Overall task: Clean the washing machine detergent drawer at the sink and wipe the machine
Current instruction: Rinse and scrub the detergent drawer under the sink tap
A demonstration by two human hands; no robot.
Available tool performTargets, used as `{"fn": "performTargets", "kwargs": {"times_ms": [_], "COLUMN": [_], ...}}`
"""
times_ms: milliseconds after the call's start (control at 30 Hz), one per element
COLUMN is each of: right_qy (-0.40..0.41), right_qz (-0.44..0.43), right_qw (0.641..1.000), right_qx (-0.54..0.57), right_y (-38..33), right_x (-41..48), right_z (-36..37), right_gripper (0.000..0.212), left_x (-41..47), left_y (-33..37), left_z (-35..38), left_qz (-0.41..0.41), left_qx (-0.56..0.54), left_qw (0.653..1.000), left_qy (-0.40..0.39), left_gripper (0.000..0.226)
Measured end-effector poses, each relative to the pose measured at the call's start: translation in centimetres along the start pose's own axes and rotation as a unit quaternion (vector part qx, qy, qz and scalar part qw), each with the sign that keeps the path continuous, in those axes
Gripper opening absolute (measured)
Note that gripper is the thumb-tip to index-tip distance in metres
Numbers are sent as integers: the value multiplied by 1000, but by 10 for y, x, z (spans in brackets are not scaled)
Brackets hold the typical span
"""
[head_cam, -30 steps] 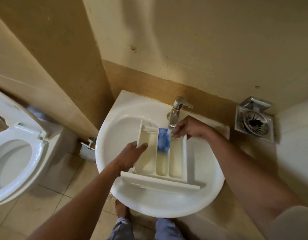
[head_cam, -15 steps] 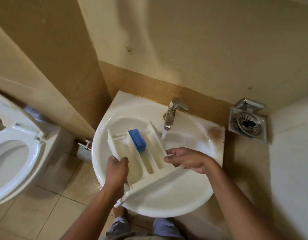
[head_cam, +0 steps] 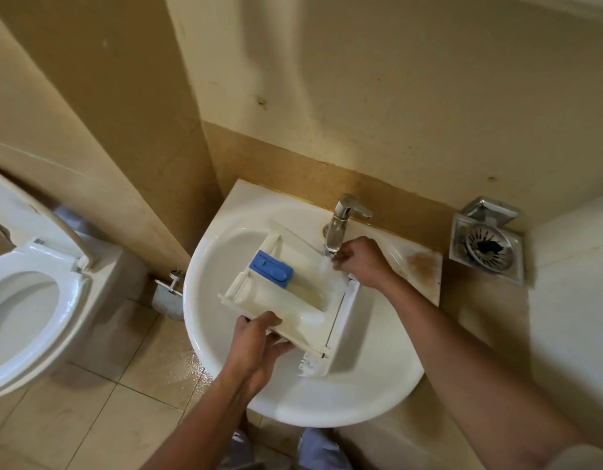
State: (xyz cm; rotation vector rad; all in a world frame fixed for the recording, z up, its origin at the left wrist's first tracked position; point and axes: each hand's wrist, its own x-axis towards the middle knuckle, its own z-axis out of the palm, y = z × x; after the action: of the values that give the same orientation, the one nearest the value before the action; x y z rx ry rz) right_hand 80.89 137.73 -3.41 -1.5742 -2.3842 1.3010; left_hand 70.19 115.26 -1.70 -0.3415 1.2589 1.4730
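A white detergent drawer (head_cam: 290, 303) with a blue cap (head_cam: 272, 269) lies tilted across the white sink basin (head_cam: 225, 252). Its front panel points toward the lower right. Water runs from the chrome tap (head_cam: 339, 225) onto the drawer's far right corner. My left hand (head_cam: 259, 340) grips the drawer's near side wall, thumb on top and fingers underneath. My right hand (head_cam: 363, 262) holds the far corner by the front panel, right beneath the tap spout, with curled fingers.
A toilet (head_cam: 28, 300) with its lid raised stands to the left. A metal floor drain (head_cam: 486, 245) lies right of the sink, below the wall. A chrome fitting (head_cam: 167, 290) sits low between toilet and sink. My feet show under the basin.
The drawer has been turned clockwise, so its front panel now points lower right. My right hand moved up under the tap; my left hand shifted to the near side wall.
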Motion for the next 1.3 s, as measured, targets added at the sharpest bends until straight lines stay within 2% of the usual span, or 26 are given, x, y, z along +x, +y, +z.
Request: {"fn": "performTargets", "kwargs": {"times_ms": [67,133,267,367,433,500,600,667,733,833,933,1000,1033,1100,1167,1300], "right_qy": [8,22,119,118,163,251,333,306,243,181,133,101,77,25,-14,-20], "right_qz": [-5,-1,-21,-16,-19,5,57,134,239,329,312,271,248,196,154,145], "right_qw": [999,999,991,993,986,967,926,882,792,650,534,479,465,463,478,504], "right_qx": [-36,-23,54,7,-15,37,168,332,507,661,775,829,847,864,865,851], "right_y": [-7,-8,1,-3,-17,-38,-60,-72,-81,-79,-66,-57,-55,-50,-45,-41], "right_x": [7,8,-4,-12,-19,-33,-55,-63,-60,-48,-34,-23,-19,-17,-19,-18], "right_z": [5,8,5,8,12,15,27,38,41,45,57,62,62,65,68,64], "right_gripper": [19,22,10,3,14,25,37,35,26,21,18,21,22,21,16,9], "left_x": [5,10,16,16,16,17,17,15,11,6,8,9,8,8,8,9], "left_y": [-2,-4,-7,-13,-19,-22,-24,-24,-25,-29,-31,-31,-30,-29,-25,-22], "left_z": [-5,-9,-2,2,1,0,-1,2,6,11,8,7,7,5,4,2], "left_qz": [-8,-21,-52,-87,-91,-75,-38,-2,38,73,76,81,86,99,111,117], "left_qx": [-40,-58,-50,-39,-33,-27,-12,5,25,49,58,65,74,90,94,97], "left_qw": [999,998,997,995,995,996,998,999,997,994,992,991,990,987,985,986], "left_qy": [8,13,22,27,30,43,50,54,58,68,82,81,80,86,88,73], "left_gripper": [37,38,38,37,38,35,33,30,28,29,31,30,31,32,31,38]}}
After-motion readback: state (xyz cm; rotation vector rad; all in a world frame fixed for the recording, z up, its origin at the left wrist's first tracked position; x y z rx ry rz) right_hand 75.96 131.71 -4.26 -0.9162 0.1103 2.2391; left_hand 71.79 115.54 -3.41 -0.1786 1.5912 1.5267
